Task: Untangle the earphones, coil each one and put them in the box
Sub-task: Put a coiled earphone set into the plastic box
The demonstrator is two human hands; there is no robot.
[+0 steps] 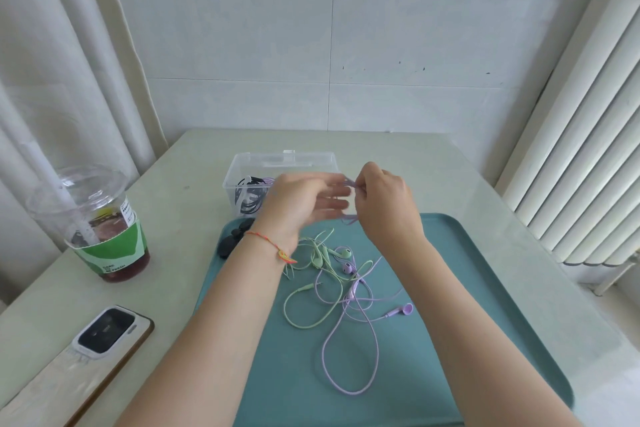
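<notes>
Purple earphones (349,350) and green earphones (311,302) lie tangled on a teal tray (467,288). Both hands are raised above the tray's far edge. My right hand (384,204) pinches a strand of purple cable at its fingertips. My left hand (304,201) is blurred, its fingers stretched towards the right hand, with purple cable looped across them. Behind the hands stands a clear plastic box (287,163) with a coiled black earphone (249,198) and some purple cable inside.
A dark object (232,239) lies at the tray's far left corner. A plastic cup with a dark drink (104,229) and a phone (107,333) sit on the table to the left. A radiator (595,149) is at the right.
</notes>
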